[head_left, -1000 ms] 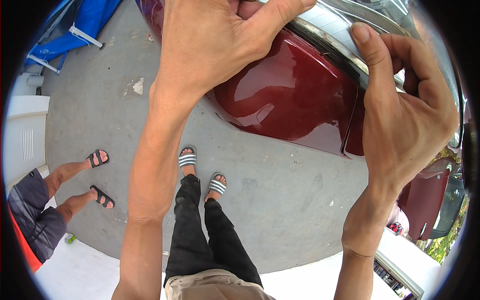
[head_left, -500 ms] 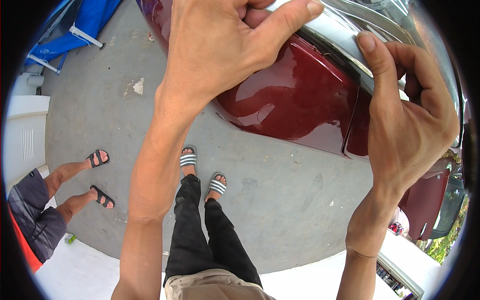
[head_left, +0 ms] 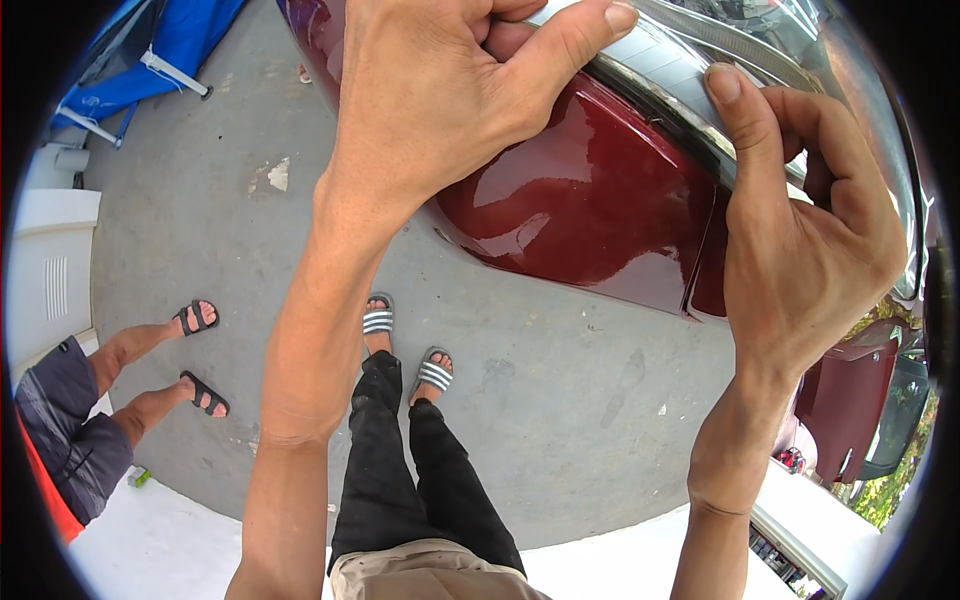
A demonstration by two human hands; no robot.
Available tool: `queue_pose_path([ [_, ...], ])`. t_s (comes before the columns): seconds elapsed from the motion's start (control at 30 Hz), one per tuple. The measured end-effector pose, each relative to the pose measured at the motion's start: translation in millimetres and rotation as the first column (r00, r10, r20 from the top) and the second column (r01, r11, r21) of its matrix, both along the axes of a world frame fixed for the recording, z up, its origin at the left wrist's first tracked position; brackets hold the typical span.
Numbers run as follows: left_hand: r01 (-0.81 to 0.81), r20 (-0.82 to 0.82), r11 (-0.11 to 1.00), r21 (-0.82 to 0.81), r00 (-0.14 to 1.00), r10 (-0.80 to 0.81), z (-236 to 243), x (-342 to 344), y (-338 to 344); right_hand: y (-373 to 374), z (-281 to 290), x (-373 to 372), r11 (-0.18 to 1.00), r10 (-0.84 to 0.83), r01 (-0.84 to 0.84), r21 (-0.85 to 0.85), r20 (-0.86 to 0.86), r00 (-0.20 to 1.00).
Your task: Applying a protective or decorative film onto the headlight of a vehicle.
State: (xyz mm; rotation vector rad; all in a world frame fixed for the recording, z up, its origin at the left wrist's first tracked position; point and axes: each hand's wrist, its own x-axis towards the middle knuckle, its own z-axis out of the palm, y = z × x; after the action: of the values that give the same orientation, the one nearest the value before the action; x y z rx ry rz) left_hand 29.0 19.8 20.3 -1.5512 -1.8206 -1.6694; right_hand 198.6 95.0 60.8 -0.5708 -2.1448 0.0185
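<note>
A maroon car body panel is at the upper middle, bordered by a silvery trim strip, with a clear glossy cover beyond it. My left hand is at the top centre, its fingers curled at the strip, partly hidden, and its thumb stretched along it. My right hand is at the upper right, thumb tip on the strip and fingers bent around toward it. Both hands appear to grip the strip; what lies under the fingertips is partly hidden.
Another person's legs in sandals stand at the left on the grey floor. A blue fabric structure with white poles is at the upper left, above a white panelled object. Another maroon vehicle part is at the lower right.
Since a second ago both hands have shifted slightly downward along the strip, the left also a little to the right; the right has moved slightly back left in the last half second.
</note>
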Motion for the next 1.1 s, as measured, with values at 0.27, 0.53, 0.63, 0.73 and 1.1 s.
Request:
queue_pose_path([
  [0.27, -0.035, 0.109, 0.998, -0.045, 0.993, 0.040, 2.1, 3.0, 1.0, -2.4, -1.2, -4.9, 0.997, -0.071, 0.071, 0.027, -0.005, 0.997],
  [0.53, -0.022, 0.095, 0.998, -0.065, 0.995, 0.028, 3.1, 2.7, -1.1, -2.5, -0.7, -2.3, 0.998, -0.046, 0.046, -0.046, 0.000, 0.999],
  [0.63, -0.014, 0.104, 0.998, -0.068, 0.994, 0.021, 3.4, 2.4, 0.4, 5.5, -2.8, 0.9, 1.000, 0.018, -0.018, 0.016, 0.014, 1.000],
  [0.73, -0.003, 0.086, 0.998, -0.060, 0.996, 0.008, 2.6, 1.2, 0.5, 11.3, -9.9, 1.2, 0.994, 0.095, -0.089, 0.063, -0.095, 0.991],
  [1.1, -0.052, -0.034, 0.998, -0.021, 0.998, 0.051, -6.1, -2.9, 5.0, 4.0, 0.1, 1.4, 0.994, 0.043, -0.045, 0.096, 0.027, 0.999],
])
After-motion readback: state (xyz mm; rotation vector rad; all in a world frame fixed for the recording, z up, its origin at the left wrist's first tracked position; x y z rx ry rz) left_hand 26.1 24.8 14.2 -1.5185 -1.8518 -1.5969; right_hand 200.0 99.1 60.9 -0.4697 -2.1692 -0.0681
